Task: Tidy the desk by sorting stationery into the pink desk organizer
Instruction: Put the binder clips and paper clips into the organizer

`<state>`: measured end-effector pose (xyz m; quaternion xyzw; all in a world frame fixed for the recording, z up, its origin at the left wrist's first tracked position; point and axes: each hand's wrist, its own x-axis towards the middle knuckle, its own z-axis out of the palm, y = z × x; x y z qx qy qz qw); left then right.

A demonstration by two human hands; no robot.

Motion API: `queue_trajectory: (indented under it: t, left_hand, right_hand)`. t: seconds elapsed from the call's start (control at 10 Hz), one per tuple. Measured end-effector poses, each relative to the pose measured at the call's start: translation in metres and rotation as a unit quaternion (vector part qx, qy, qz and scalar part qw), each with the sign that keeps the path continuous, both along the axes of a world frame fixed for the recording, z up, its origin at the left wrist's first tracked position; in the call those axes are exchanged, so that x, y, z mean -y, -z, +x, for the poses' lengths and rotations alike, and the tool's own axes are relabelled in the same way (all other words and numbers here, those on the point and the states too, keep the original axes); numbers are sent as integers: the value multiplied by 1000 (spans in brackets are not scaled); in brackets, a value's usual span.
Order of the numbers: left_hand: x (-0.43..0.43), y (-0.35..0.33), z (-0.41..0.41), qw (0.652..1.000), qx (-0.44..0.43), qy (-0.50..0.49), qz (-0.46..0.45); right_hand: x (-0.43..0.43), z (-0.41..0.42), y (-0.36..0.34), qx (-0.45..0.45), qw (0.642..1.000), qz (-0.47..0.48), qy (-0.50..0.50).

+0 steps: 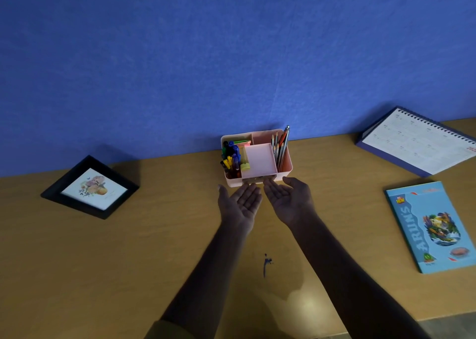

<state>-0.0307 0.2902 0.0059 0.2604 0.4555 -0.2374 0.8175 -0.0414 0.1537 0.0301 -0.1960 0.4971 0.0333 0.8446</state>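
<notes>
sorting looks all but finished

stationery now stands inside the pink plastic desk organizer (pixel 288 167), which sits at the back of the tan wooden bench (pixel 128 261), against the blue wall (pixel 231 55). its left compartment holds a bunch of coloured pens and markers (pixel 230 158), its right compartment a row of upright wooden pencils (pixel 280 148), and a stack of bright sticky notes (pixel 242 142) lies at its rear left. the shallow pink tray (pixel 258 159) in its middle looks bare.

the left hand (pixel 240 204) and right hand (pixel 287 202) hover just in front of the organizer, side by side, palms up, fingers straight, gripping nothing. whether the fingertips touch its front face i cannot tell.

no loose pens or pencils show on the bench around the organizer. well to its left lies a black-framed flower picture (pixel 90 187); well to its right, a spiral-bound desk calendar (pixel 417 142) and a light blue illustrated notebook (pixel 432 225). a dark ink stain (pixel 266 262) marks the bench in front of the organizer, between the forearms.

judging by this, the sorting is done; at most the organizer needs a final nudge into place.
</notes>
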Motion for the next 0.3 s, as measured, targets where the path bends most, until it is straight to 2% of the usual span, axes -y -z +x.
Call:
queue_trajectory:
  t: [0.3]
  left_hand:
    - [2,2,8,997,-16,-63,-44]
  right_hand:
    - [0,9,-5,4,1000,24,-3]
